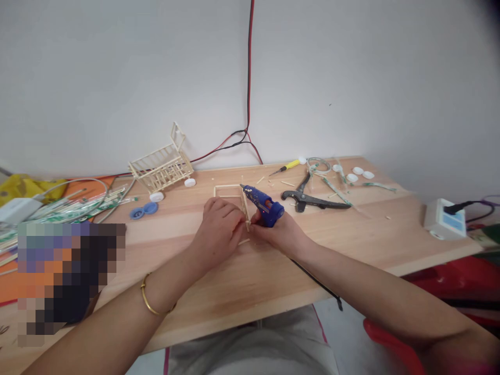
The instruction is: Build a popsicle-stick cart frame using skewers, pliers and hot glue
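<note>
My right hand (279,234) is wrapped round a blue hot glue gun (263,204), its nozzle pointing up-left at a thin wooden stick frame (228,190) lying flat on the wooden table (250,281). My left hand (221,224) rests on the frame's near side, fingers pinched on one of its sticks beside the gun. A gold bangle sits on my left wrist. The gun's black cord runs off the table's front edge.
A small stick-built cart model (162,166) stands at the back left with white and blue bottle caps (144,210) near it. Black pliers (312,199), a yellow screwdriver (287,166), more caps and clear strips lie right. A white power box (445,219) sits far right; clutter fills the left.
</note>
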Demonstrator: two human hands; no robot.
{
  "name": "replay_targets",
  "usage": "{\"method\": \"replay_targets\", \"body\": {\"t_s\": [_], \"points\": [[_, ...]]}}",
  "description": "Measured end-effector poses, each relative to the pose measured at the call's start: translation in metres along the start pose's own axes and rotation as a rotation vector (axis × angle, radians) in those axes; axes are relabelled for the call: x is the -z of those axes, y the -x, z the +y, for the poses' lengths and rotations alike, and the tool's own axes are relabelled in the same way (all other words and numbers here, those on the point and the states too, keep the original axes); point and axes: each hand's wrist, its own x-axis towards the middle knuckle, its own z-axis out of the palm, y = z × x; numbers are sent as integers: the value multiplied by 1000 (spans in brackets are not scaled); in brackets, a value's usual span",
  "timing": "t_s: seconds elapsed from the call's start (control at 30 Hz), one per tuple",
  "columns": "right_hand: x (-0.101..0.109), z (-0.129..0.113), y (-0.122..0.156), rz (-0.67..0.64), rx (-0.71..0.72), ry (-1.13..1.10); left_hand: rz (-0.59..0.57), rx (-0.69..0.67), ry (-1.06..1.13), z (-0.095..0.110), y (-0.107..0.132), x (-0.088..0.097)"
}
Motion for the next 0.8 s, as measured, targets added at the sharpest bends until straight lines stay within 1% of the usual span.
{"method": "replay_targets", "body": {"t_s": [0.27,0.4,0.5,0.6,0.67,0.73,0.8], "points": [[0,4,-1,13,-40,-14,16,10,2,1,0,-2],[1,4,-2,17,-32,-30,2,21,-13,1,-1,0],[0,3,-2,27,-29,-27,-2,30,-25,1,0,4],[0,2,-2,35,-30,-17,-13,58,-50,-4,1,13],[1,0,-3,49,-28,-2,-51,97,-57,-11,2,23],[4,-2,-4,76,-27,33,-127,125,-38,-20,5,32],[8,-3,-6,103,-35,83,-198,102,-13,-30,8,40]]}}
